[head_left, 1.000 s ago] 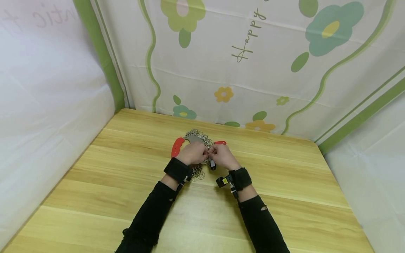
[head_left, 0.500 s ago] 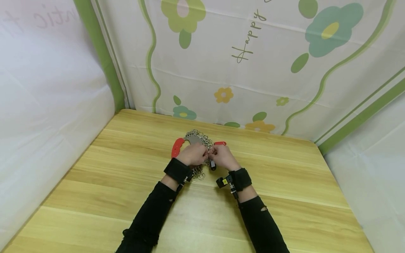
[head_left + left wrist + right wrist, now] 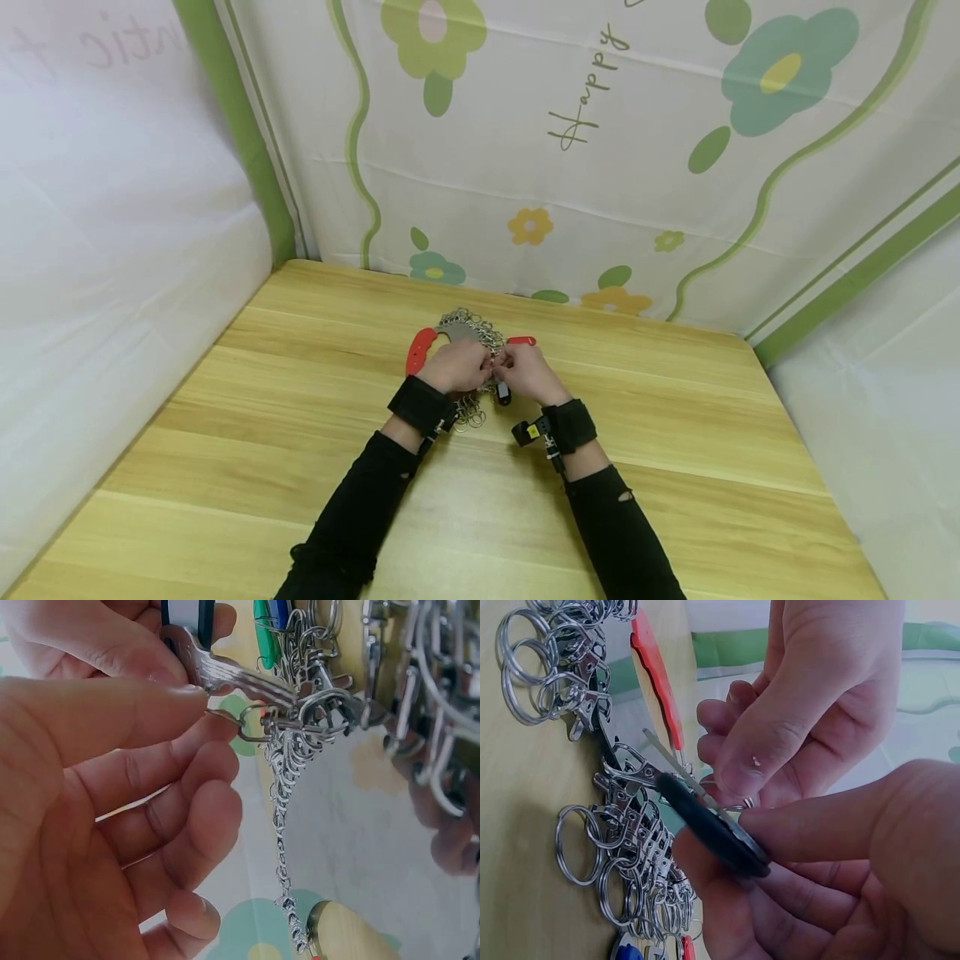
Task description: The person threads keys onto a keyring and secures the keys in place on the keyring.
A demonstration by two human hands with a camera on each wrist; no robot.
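Note:
A grey metal plate [image 3: 456,331] with a red handle [image 3: 420,350] lies on the table, its edge strung with silver clasps and key rings [image 3: 641,847]. Over its right side, my left hand [image 3: 461,365] pinches a small metal ring [image 3: 247,724] on one clasp between thumb and forefinger. My right hand [image 3: 528,371] grips a key [image 3: 712,829] by its black head. The key's metal blade [image 3: 244,679] reaches to the ring in the left wrist view. Whether the blade passes through the ring cannot be told.
Past my right hand lies a red tag [image 3: 521,340]. Green [image 3: 265,634] and blue [image 3: 282,613] pieces hang among the clasps. The wooden table [image 3: 675,417] ends at a printed curtain [image 3: 465,183] behind, with white cloth on both sides.
Both hands stay in nearly the same place, with only tiny finger movement. The key's black head has shifted very slightly.

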